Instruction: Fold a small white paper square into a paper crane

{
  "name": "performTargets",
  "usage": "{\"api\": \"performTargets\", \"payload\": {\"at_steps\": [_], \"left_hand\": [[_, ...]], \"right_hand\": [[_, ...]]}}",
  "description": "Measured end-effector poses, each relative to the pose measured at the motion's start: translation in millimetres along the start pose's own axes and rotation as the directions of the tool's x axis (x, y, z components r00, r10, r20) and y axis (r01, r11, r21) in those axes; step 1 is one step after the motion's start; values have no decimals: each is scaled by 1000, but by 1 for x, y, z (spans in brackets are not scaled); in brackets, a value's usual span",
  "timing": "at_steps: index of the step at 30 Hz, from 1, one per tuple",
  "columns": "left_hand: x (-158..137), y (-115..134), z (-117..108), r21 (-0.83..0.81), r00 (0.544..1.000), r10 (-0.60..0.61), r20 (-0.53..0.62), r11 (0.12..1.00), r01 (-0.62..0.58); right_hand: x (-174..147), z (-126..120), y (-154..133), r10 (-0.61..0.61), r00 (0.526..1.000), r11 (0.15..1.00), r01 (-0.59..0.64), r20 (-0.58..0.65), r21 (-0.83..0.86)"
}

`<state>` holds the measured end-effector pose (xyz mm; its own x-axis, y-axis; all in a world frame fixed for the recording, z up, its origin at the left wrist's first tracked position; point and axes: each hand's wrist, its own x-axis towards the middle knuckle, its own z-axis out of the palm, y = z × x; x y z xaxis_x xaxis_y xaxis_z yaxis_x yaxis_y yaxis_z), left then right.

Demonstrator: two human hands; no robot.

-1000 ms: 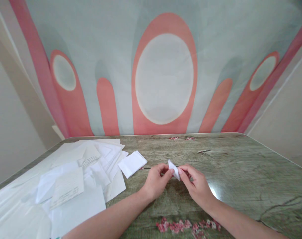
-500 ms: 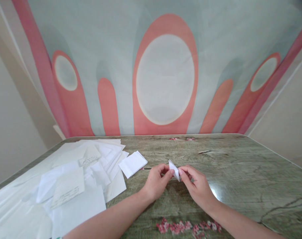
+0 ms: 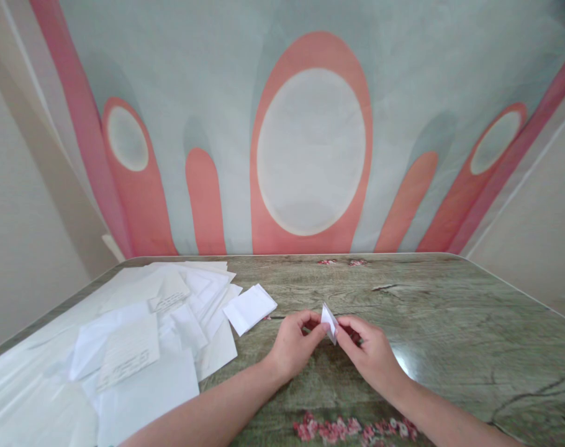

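A small folded piece of white paper (image 3: 329,321) is pinched between my two hands, just above the table's middle. Its pointed top sticks up past my fingers. My left hand (image 3: 297,340) grips its left side between thumb and fingers. On the opposite side my right hand (image 3: 362,341) holds its edge, thumb in front. The fingers behind the paper are partly hidden. Nearest to my left hand lies a small stack of white paper pieces (image 3: 249,308), left of the folded paper.
White sheets (image 3: 147,397) lie in a loose, overlapping heap across the table's left side, some with printed lines. The wood-grain table (image 3: 473,335) has pink flower prints near its front edge. Behind it stands a pale green backdrop (image 3: 236,124) with coral shapes.
The folded paper has turned slightly and sits a little further right between my fingers. My right thumb and fingers have shifted closer over its edge. The sheets and stack stay put.
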<state>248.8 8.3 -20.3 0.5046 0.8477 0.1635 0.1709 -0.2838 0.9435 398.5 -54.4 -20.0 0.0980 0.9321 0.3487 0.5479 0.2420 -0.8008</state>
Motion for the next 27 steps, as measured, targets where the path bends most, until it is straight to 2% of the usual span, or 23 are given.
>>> {"api": "performTargets", "payload": {"at_steps": [6, 14, 27], "left_hand": [[-1, 1, 0, 1, 999, 30, 29, 1000, -30], [-2, 5, -1, -19, 999, 7, 49, 1000, -6], [-1, 5, -1, -38, 999, -38, 28, 999, 39]], "right_hand": [[0, -1, -3, -7, 1000, 1000, 7, 13, 30], [-1, -2, -4, -12, 1000, 999, 12, 15, 51], [3, 0, 1, 128, 985, 961, -151, 112, 231]]}}
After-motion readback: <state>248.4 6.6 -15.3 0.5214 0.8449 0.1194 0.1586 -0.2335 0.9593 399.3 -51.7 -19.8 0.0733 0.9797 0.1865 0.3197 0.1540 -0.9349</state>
